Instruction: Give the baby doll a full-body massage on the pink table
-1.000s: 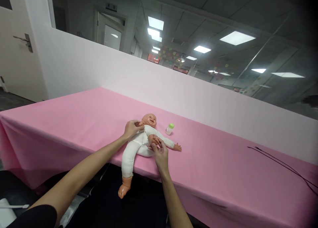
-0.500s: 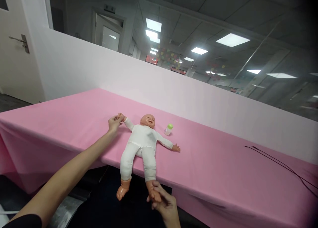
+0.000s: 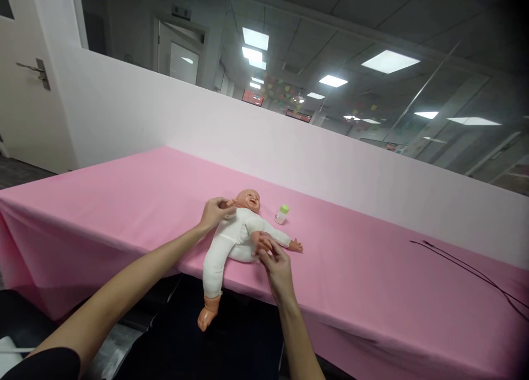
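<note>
A baby doll (image 3: 237,228) with a white cloth body lies on its back on the pink-covered table (image 3: 351,275), its head toward the wall. My left hand (image 3: 215,212) is closed around the doll's hand on the left, with that arm bent in beside the head. My right hand (image 3: 276,258) grips the doll's foot on the right and holds it up over the belly, that leg folded. The doll's other leg hangs over the table's front edge. Its other arm stretches out to the right, untouched.
A small baby bottle (image 3: 282,214) with a green cap stands right of the doll's head. Thin black cables (image 3: 467,267) lie at the table's right. Behind the table runs a white low wall (image 3: 289,148) with glass above. A door (image 3: 33,93) is at far left.
My right hand has lifted the doll's foot from below the table edge up to its belly, bending the leg. My left hand has brought the doll's hand inward, toward its head.
</note>
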Available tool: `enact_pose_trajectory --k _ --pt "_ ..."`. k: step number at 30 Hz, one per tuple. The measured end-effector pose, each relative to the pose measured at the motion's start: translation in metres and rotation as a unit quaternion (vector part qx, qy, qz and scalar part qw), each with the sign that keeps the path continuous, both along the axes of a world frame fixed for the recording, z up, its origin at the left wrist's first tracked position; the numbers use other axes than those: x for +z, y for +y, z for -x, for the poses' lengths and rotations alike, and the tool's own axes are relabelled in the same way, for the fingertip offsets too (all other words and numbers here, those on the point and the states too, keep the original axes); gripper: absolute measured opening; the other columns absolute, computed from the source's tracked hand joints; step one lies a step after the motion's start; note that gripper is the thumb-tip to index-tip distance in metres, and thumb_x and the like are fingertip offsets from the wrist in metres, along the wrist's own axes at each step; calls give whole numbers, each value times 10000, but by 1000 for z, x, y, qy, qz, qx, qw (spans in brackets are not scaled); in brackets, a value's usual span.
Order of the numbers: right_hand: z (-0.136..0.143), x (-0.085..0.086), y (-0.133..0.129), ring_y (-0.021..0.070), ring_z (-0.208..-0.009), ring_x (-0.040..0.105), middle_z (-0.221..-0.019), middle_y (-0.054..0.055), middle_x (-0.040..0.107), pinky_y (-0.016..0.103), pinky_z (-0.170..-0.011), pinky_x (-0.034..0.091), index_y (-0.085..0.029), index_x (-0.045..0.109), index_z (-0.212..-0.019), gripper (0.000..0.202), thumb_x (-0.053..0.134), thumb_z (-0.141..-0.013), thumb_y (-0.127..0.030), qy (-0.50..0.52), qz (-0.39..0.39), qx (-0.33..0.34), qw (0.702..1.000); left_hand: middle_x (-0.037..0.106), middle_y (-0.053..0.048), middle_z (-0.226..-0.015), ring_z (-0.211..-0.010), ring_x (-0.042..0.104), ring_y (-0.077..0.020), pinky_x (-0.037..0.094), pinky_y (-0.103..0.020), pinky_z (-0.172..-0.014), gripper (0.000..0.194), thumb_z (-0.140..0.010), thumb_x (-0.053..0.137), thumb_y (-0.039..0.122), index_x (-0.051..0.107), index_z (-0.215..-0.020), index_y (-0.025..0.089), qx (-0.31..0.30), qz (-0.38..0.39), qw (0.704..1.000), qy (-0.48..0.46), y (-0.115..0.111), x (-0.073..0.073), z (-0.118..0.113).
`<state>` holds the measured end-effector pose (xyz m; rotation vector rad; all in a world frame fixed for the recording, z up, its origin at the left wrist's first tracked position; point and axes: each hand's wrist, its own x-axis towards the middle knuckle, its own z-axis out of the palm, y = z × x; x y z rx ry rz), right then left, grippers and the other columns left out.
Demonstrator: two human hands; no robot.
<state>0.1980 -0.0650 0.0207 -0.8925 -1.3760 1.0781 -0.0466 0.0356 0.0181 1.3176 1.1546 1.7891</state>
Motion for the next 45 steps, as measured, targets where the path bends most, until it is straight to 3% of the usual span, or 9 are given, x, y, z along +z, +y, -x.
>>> enact_pose_trajectory --k 2,6,9,18,23,30,34,41,45 --pt "-25 -15 -28 316 -1132 708 -1325 135 724 415 -943 597 -225 822 -1123 443 903 -731 -416 -20 3 26 999 725 -54 -795 -717 622 -177 450 -290 -636 355 -631 895 459 723 -747 170 34 22 995 -90 6 2 22" --pt "-60 -76 -82 252 -738 763 -1225 110 764 393 -704 645 -297 863 -979 430 994 -588 -419 -16 64 171 983 687 -34 -784 -698 602 -156 435 -274 -618 428 -578 923 484 677 -734 171 76 92 963 -241 9 -5 55" --pt "-62 -96 -95 268 -790 774 -1191 106 776 370 -695 651 -302 867 -978 417 992 -596 -412 2 49 148 988 678 -28 -750 -711 618 -169 462 -287 -650 385 -632 892 475 653 -694 179 110 73 966 -220 3 -9 52" --pt "4 9 -5 222 -800 748 -1337 124 711 348 -697 631 -216 800 -1181 466 887 -753 -378 3 11 13 1000 785 -33 -824 -779 715 -212 487 -298 -712 191 -782 796 408 742 -811 227 70 -27 971 228 -23 15 -29" --pt "21 4 17 194 -801 733 -1250 128 746 301 -697 604 -191 784 -1204 499 880 -754 -383 51 12 3 999 786 -47 -821 -764 714 -220 460 -298 -669 242 -783 787 457 733 -805 222 61 11 975 215 -20 3 -28" --pt "-51 -48 -81 239 -756 764 -1269 101 739 318 -602 628 -273 853 -1003 429 990 -600 -327 -13 88 167 982 759 -95 -850 -843 717 -270 441 -289 -608 372 -626 860 499 708 -750 182 114 92 980 -138 2 -2 58" --pt "-54 -85 -107 265 -830 781 -1239 104 746 274 -554 612 -281 857 -987 401 983 -617 -368 3 109 155 982 768 -127 -934 -918 731 -297 439 -285 -610 401 -585 897 477 709 -778 179 122 119 960 -224 9 -5 77" --pt "-17 -13 -41 235 -844 755 -1348 125 702 335 -683 652 -236 805 -1154 425 887 -759 -372 4 12 45 999 767 -52 -850 -806 707 -225 504 -308 -703 265 -700 824 428 716 -791 203 81 -13 995 50 -5 8 6" --pt "8 -4 10 203 -776 741 -1224 126 751 296 -645 612 -195 776 -1191 493 880 -744 -375 61 6 -11 998 778 -37 -840 -764 701 -208 474 -306 -695 206 -807 760 433 746 -827 229 41 -15 972 232 -26 1 -30"
